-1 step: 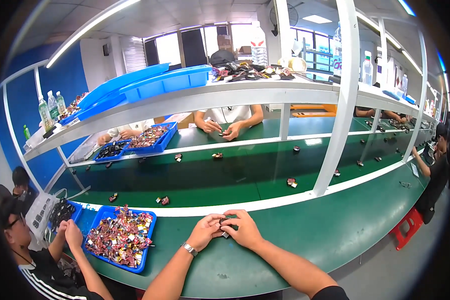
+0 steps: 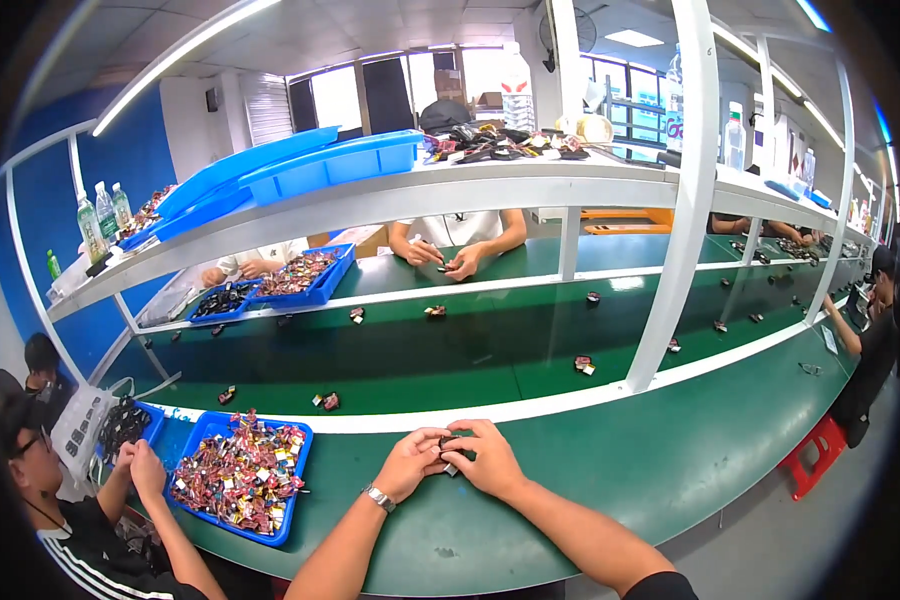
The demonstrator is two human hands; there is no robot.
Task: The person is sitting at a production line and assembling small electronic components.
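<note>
Over the green work surface, my left hand and my right hand meet fingertip to fingertip. Between them they pinch a small dark part with a greyish block at its lower end. My fingers cover most of it, so its exact kind is hidden. A metal watch band sits on my left wrist. To the left of my hands stands a blue tray heaped with small reddish-brown parts with white and yellow bits.
A white frame post rises beyond my right hand, under a loaded shelf. Behind the rail, a dark green belt carries scattered small parts. A co-worker's hands are close at the left, near a second blue tray. Other people sit opposite and far right.
</note>
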